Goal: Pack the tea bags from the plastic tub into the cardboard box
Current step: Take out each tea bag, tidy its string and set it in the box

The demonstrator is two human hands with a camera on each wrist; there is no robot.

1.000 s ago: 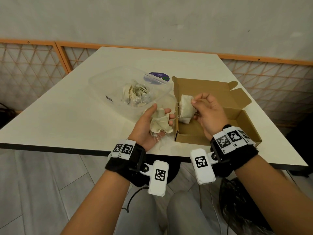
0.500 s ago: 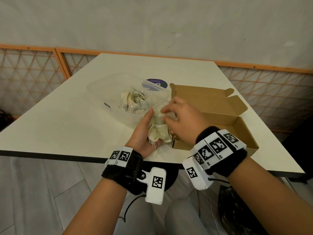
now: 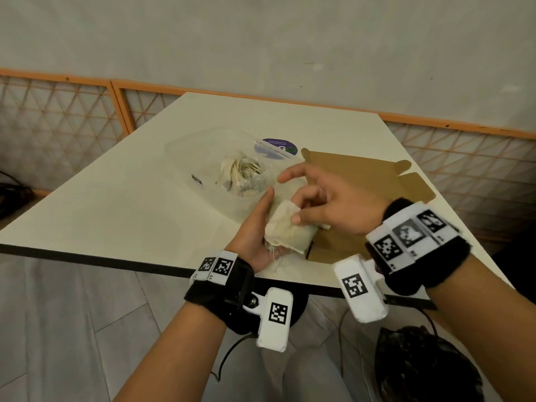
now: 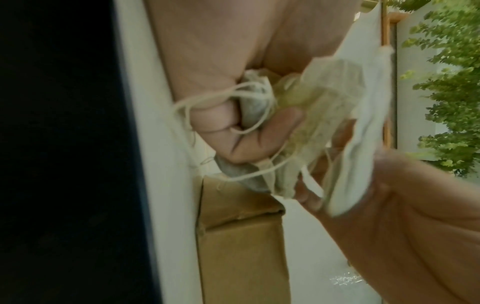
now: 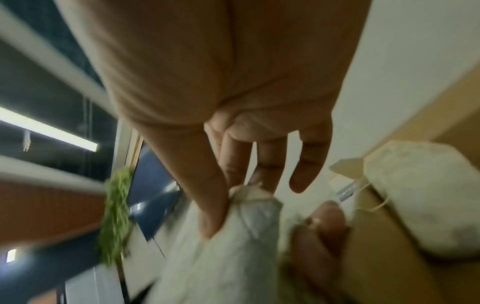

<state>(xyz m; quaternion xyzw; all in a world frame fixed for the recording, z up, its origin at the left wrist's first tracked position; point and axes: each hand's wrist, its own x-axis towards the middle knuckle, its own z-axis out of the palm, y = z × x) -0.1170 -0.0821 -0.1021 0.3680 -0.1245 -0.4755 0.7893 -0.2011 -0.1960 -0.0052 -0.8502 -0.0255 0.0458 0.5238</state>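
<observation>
Item: tea bag, centre frame. My right hand, back from the cardboard box, now pinches it; left hand grips the bunch. Next transfer begins.

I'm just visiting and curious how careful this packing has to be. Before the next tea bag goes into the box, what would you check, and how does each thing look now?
1. Right hand pinches one tea bag: ok.
2. Left hand grips the remaining bundle: ok.
3. Strings free of tangles: not ok, they loop around the left fingers.
4. Cardboard box open: ok.
5. Room left in the box: cannot tell, though one packed bag is visible.
6. Plastic tub emptied: not ok, bags remain.
</observation>
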